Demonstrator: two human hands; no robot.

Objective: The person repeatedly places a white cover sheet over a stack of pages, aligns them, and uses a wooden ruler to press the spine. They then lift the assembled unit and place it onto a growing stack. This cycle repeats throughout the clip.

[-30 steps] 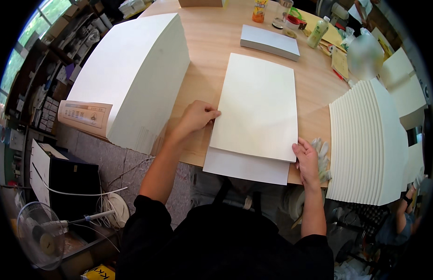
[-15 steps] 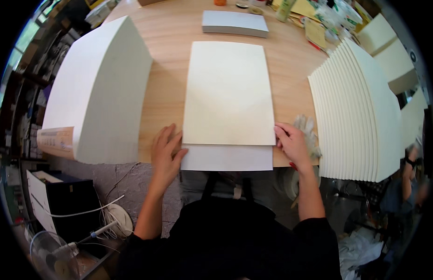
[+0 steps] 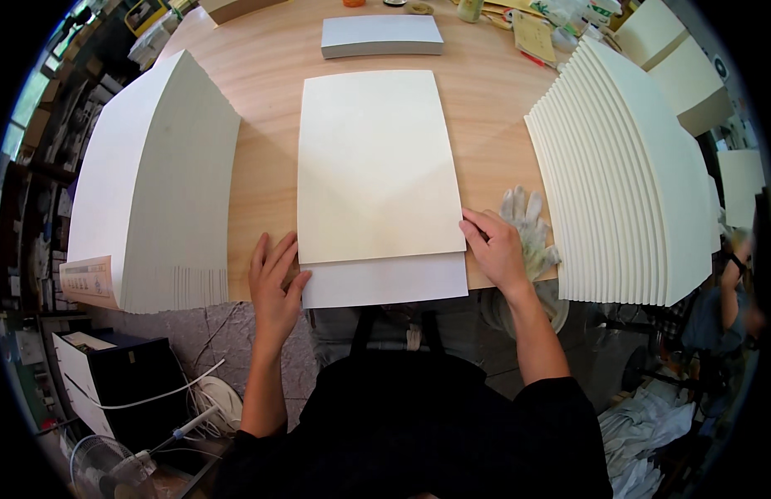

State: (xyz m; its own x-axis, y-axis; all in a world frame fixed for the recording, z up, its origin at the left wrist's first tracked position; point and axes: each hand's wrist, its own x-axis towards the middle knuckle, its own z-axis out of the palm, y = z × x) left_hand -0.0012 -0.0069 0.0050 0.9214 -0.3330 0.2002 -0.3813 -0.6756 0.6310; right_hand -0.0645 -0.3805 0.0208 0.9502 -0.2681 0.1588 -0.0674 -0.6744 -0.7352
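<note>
A cream-coloured sheet (image 3: 375, 166) lies flat in the middle of the table, over a white sheet (image 3: 385, 281) whose near strip shows below it and hangs at the table's front edge. At the lower left corner of the cream sheet, my left hand (image 3: 275, 283) rests with fingers spread, its fingertips at the sheets' edge. On the opposite side, my right hand (image 3: 495, 249) is closed, thumb and forefinger pinching the cream sheet's right edge. Just beyond the right hand lies a whitish, stained work glove (image 3: 531, 233).
To the left stands a tall white paper stack (image 3: 177, 183); to the right, a stack of thick folded cream sections (image 3: 605, 183). A smaller white stack (image 3: 382, 37) sits at the back. Clutter fills the far right, beside a red pen (image 3: 532, 59). A fan (image 3: 111, 466) stands low left.
The whole view has shifted and tilted slightly. Both hands stay at the sheets' edges, and the glove beside my right hand shows more fully.
</note>
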